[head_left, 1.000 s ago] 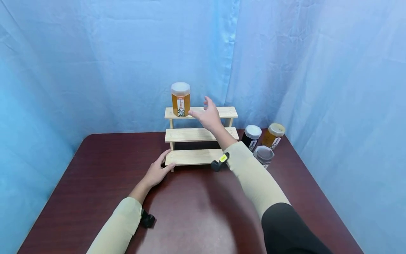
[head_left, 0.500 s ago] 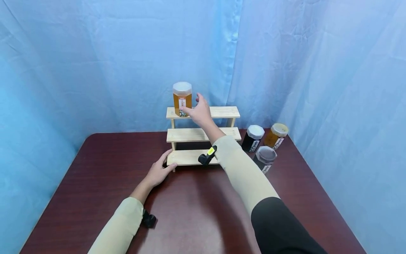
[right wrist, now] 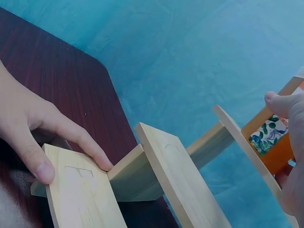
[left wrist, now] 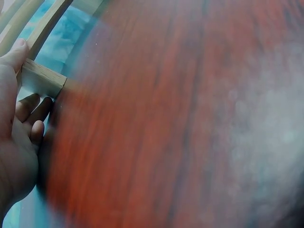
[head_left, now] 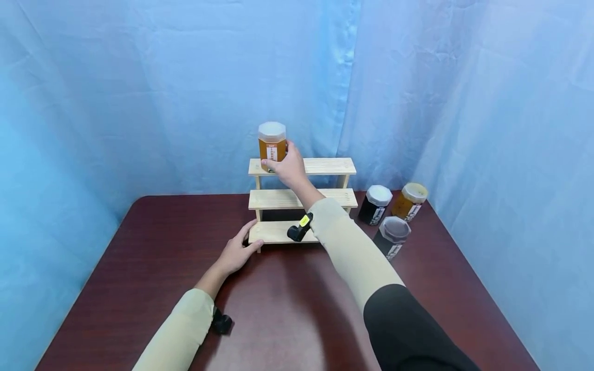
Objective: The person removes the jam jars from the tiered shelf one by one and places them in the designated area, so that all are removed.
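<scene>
A three-tier wooden display stand [head_left: 301, 198] rises at the back of the table. On the left end of its top board stands an amber honey jar [head_left: 272, 140] with a whitish lid and a label. My right hand [head_left: 291, 166] holds this jar from the right, thumb across the label and fingers behind. In the right wrist view, the jar's flowered label [right wrist: 270, 134] shows beside the thumb. My left hand [head_left: 235, 252] grips the left end of the bottom board [right wrist: 85, 190], thumb at the front edge and index finger along the back.
Right of the stand are a dark jar with a white lid [head_left: 375, 205], an amber jar [head_left: 410, 201] and a dark jar with a greyish lid [head_left: 392, 237]. The dark red table [head_left: 153, 242] meets blue curtains [head_left: 185, 103] at the back and sides.
My right hand has moved left along the top board and taken hold of the amber honey jar. The left hand keeps its grip on the stand; the whole view has shifted slightly.
</scene>
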The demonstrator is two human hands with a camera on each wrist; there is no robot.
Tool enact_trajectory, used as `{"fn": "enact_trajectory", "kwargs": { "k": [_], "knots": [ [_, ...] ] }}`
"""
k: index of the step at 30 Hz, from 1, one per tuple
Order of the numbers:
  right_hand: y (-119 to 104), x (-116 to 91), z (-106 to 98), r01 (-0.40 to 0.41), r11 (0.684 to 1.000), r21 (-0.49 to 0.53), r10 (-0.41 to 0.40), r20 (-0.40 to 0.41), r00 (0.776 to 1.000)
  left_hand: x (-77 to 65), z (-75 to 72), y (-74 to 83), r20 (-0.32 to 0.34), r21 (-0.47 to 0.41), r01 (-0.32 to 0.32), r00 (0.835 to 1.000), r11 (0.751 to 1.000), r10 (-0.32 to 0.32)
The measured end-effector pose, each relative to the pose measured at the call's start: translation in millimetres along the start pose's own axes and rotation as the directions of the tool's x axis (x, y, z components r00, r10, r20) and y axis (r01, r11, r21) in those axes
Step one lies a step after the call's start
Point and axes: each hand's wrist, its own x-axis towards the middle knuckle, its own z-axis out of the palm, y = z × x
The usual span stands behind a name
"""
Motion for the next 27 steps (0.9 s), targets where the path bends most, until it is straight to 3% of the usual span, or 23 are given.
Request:
{"fn": "enact_trajectory", "kwargs": {
  "k": [13,22,27],
  "knots": [
    [0,-1,10,-0.024,0.992,-0.121,0.007,-0.138,0.99,0.0,3.4,1.7,-0.018,0.028,-0.013,1.0,1.0,0.013],
    [14,-9,-13,-0.057,0.982,-0.181,0.026,-0.17,0.985,4.5,20.5,0.7,0.031,0.015,-0.015,0.999,1.0,0.015],
    [14,-13,-30,-0.039,0.982,-0.186,0.009,-0.158,0.987,10.5,20.8,1.7,0.029,0.028,-0.033,0.999,0.999,0.032]
  ]
}}
